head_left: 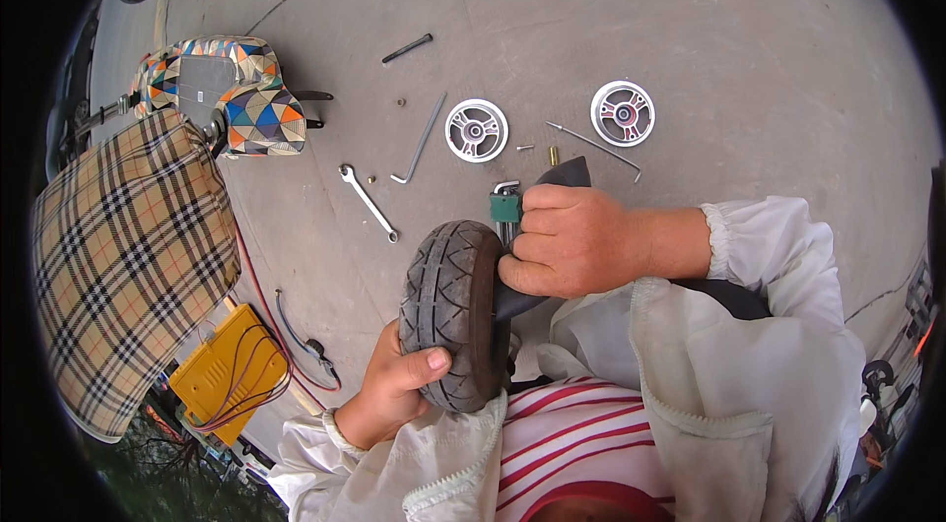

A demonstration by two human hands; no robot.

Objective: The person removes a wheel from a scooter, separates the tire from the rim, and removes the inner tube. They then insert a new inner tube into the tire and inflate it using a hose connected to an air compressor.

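My left hand [399, 379] grips a small black tyre [448, 310] from its lower left, thumb on the tread. The tyre stands upright in front of my body. At its right side my right hand [581, 238] is closed around a dark rubber inner tube [570, 172]. One end of the tube sticks out above my fist; below, it runs to the tyre's opening. How much of it lies inside the tyre is hidden. Just beyond my right knuckles is a green hex key holder [506, 207] with several keys.
Two silver wheel rims [477, 131] [623, 113] lie on the concrete ahead. Around them are hex keys [424, 140] [594, 149], a combination wrench [369, 204], a long bolt [407, 48] and a brass-coloured sleeve [554, 156]. At left are a plaid cover [138, 256], a patterned scooter seat [261, 113] and a yellow case [232, 374].
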